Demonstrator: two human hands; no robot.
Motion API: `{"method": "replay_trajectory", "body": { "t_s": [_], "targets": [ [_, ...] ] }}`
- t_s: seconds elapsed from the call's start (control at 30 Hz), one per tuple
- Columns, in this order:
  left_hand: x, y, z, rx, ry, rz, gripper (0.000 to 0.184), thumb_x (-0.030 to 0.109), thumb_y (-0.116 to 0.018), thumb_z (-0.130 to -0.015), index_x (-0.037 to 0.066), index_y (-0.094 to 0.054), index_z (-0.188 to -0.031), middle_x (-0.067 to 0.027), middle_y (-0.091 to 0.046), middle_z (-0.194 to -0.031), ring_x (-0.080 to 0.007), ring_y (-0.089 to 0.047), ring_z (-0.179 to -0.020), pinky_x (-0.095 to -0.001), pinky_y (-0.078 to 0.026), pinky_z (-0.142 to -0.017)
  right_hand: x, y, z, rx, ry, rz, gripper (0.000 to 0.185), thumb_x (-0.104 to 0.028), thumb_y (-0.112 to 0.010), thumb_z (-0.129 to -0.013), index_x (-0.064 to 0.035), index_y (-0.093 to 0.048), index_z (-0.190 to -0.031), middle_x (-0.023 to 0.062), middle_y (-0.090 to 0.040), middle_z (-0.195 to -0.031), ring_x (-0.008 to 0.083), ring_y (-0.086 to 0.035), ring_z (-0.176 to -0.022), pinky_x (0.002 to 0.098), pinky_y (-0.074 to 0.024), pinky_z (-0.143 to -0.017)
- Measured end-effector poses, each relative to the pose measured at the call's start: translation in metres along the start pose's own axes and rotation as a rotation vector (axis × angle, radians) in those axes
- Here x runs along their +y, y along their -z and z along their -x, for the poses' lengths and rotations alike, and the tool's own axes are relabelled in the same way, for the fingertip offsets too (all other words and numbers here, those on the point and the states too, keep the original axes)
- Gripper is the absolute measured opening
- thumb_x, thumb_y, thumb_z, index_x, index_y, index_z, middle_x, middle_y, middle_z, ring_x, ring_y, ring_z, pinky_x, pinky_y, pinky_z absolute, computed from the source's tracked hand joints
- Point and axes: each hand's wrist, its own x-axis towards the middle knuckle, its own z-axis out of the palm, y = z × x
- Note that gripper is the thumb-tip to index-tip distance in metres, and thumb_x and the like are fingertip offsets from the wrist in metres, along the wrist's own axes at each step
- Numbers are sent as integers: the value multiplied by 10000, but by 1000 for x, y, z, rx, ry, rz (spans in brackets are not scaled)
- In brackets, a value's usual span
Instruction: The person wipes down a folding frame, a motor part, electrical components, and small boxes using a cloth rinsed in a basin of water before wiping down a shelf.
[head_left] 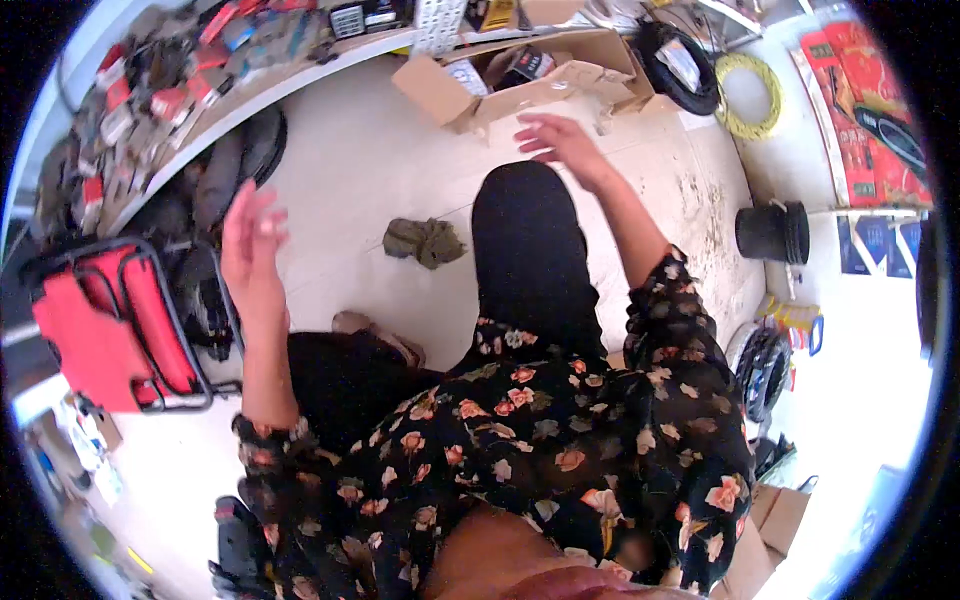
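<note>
Olive cloth [425,243], black floral blouse [530,435]

The head-worn camera faces forward and down, well above the crumpled cloth [425,243]. Its wide view nearly centres there.

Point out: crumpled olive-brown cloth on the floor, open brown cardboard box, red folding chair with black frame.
Crumpled olive-brown cloth [425,242]: head view, middle of the bundle.
Open brown cardboard box [545,95]: head view, near side.
Red folding chair [90,330]: head view, red panel.
</note>
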Motion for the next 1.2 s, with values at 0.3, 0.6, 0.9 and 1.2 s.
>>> {"method": "replay_trajectory", "body": {
  "t_s": [0.3,0.6,0.9,1.2],
  "targets": [
    [145,70,41,30,-1111,129,409,219,-452,-946,31,-459,-1309,-164,-514,-1266,-243,-520,-1136,-327,-416,-941,-113,-54,54,5,454,394,336,-191,-488,-961,-38,-544,-1255,87,-661,-1056,139,-616,-935,264,-479,-812],
    [153,85,83,-54,-1270,-142,342,201,-483,-938,37,-511,-1237,-139,-551,-1156,-215,-540,-1046,-312,-434,-884,-122,-124,74,-363,459,567,332,-181,-509,-953,-54,-559,-1256,71,-665,-1046,130,-602,-947,264,-471,-819],
    [145,90,93,-50,-1262,-150,277,184,-514,-930,44,-563,-1164,-114,-587,-1046,-187,-561,-957,-297,-451,-827,-157,-167,9,-469,676,723,325,-239,-510,-957,-48,-581,-1211,73,-661,-1053,166,-607,-984,321,-460,-909],
    [137,84,27,254,-1097,-266,217,166,-546,-921,50,-615,-1091,-88,-624,-936,-159,-581,-867,-282,-469,-769,-123,-167,-50,-640,554,621,363,-272,-496,-964,-76,-550,-1264,37,-643,-1052,121,-574,-945,283,-457,-854]
  ]
}}
